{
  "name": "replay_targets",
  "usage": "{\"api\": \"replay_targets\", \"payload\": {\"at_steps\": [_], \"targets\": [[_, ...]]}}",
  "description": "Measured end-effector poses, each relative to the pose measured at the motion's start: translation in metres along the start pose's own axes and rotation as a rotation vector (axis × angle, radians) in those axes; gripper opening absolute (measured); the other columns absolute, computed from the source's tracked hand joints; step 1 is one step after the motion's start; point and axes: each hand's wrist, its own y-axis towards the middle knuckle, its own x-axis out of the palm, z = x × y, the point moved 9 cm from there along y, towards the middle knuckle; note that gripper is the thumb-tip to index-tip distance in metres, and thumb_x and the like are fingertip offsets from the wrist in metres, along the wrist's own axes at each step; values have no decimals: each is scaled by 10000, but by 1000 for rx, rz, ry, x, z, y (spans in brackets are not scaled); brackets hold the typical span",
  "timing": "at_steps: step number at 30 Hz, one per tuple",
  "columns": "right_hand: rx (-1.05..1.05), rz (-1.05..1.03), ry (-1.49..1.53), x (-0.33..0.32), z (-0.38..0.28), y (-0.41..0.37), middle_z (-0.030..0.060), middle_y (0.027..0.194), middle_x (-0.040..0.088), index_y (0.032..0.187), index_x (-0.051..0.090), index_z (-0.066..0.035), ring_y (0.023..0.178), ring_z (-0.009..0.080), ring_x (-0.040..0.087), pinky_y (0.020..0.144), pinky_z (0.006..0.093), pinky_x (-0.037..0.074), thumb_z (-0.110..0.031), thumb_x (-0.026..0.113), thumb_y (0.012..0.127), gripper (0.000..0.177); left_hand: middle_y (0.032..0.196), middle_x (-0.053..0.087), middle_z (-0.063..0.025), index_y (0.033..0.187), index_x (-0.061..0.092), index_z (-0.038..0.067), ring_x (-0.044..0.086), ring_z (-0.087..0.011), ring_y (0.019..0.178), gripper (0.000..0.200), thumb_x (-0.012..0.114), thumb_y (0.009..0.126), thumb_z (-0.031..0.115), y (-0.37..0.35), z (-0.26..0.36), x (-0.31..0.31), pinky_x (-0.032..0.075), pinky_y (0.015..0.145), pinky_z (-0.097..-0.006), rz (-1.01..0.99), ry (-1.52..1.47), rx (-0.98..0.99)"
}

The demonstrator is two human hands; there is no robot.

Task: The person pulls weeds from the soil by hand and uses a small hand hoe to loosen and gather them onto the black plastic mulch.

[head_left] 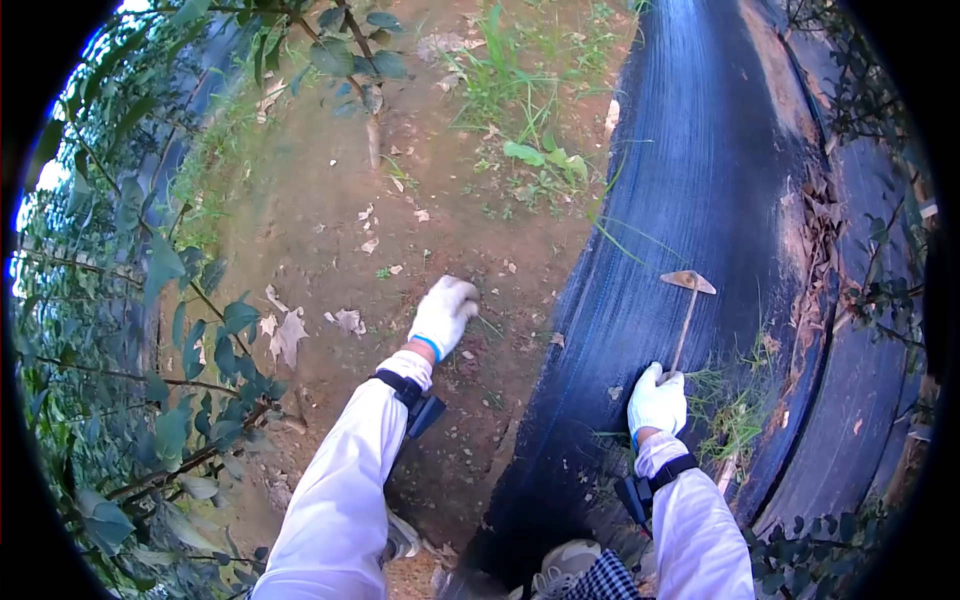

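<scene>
My left hand (pixel 445 315), in a white glove with a blue cuff, hovers over or touches the bare soil (pixel 390 240). Its fingers are curled together and slightly blurred, so what they may hold is hidden. A thin green blade of grass (pixel 490 326) shows just beside the fingertips. On the right, my gloved right hand (pixel 658 402) is wrapped round the handle of a small hand hoe (pixel 686 320). The hoe's flat triangular blade (pixel 688 282) points away from me, above the black ground-cover sheet (pixel 660 200).
Leafy branches (pixel 190 340) crowd the left side, and a thin stem (pixel 374 140) rises from the soil ahead. Green weeds (pixel 540 155) grow by the sheet's edge. A grass tuft (pixel 735 420) stands right of my right hand. Dry leaves (pixel 288 335) lie about. My shoe (pixel 567 568) shows below.
</scene>
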Motion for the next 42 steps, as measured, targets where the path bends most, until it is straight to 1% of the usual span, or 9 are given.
{"api": "replay_targets", "payload": {"at_steps": [3, 10, 15, 20, 26, 28, 32, 38, 42], "targets": [[10, 6, -19, -3, 0, -2, 142, 785, 682, 884, 593, -56, 763, 352, 673, 723, 454, 506, -425, 522, 904, 376, 1009, 606, -125, 974, 650, 124, 581, -341, 1016, 194, 686, 785, 154, -6, 22, 22, 481, 874, -417, -26, 186, 186], [8, 16, -11, -2, 1, -2, 144, 782, 681, 885, 594, -54, 759, 356, 672, 721, 451, 506, -419, 525, 903, 371, 936, 633, -189, 989, 618, 66, 608, -391, 949, 195, 605, 856, 209, 8, 20, 34, 479, 829, -436, 11, -294, -184], [7, 25, -42, -1, 0, -1, 146, 785, 683, 886, 597, -53, 765, 354, 673, 726, 449, 507, -418, 519, 906, 374, 931, 616, -155, 1008, 623, 67, 602, -351, 950, 270, 648, 839, 276, 24, 64, 70, 467, 870, -428, -131, 165, 46], [-6, 19, -25, -4, -1, 0, 150, 808, 690, 905, 602, -55, 782, 356, 676, 736, 456, 508, -427, 512, 909, 383, 940, 640, -153, 919, 643, 54, 608, -357, 946, 207, 641, 832, 241, 22, 37, 58, 483, 836, -425, -75, -248, -139], [-21, 45, -73, 2, 3, 1, 168, 817, 688, 921, 598, -61, 795, 383, 673, 743, 485, 509, -444, 505, 904, 395, 999, 603, -168, 989, 619, 69, 596, -365, 981, 232, 617, 866, 266, -24, 49, 92, 488, 837, -458, -460, 175, 52], [-35, 55, -52, 2, 3, 2, 172, 816, 686, 900, 587, -62, 782, 384, 672, 736, 487, 511, -447, 503, 907, 394, 1007, 627, -175, 993, 631, 60, 609, -353, 985, 231, 632, 858, 247, -14, 41, 74, 491, 858, -440, -347, -13, 20], [-26, 32, -53, 0, 2, -1, 170, 816, 689, 908, 590, -55, 781, 386, 673, 734, 486, 511, -448, 496, 914, 405, 964, 670, -177, 987, 646, 39, 649, -323, 910, 207, 655, 841, 185, -31, -42, -25, 504, 835, -389, 377, -165, -342], [-22, 51, -61, 0, 0, 0, 196, 820, 688, 915, 595, -40, 791, 400, 671, 739, 496, 506, -442, 489, 921, 416, 896, 685, -146, 964, 635, 3, 642, -244, 853, 187, 662, 847, 148, -93, -163, -77, 501, 801, -358, 592, -208, -624], [-32, 54, -90, 1, -3, -2, 192, 856, 690, 973, 606, -30, 803, 396, 669, 751, 487, 505, -436, 483, 927, 426, 956, 678, -142, 1039, 631, 15, 643, -266, 890, 289, 673, 837, 218, -54, -178, -76, 479, 876, -361, 456, -68, -522]]}}
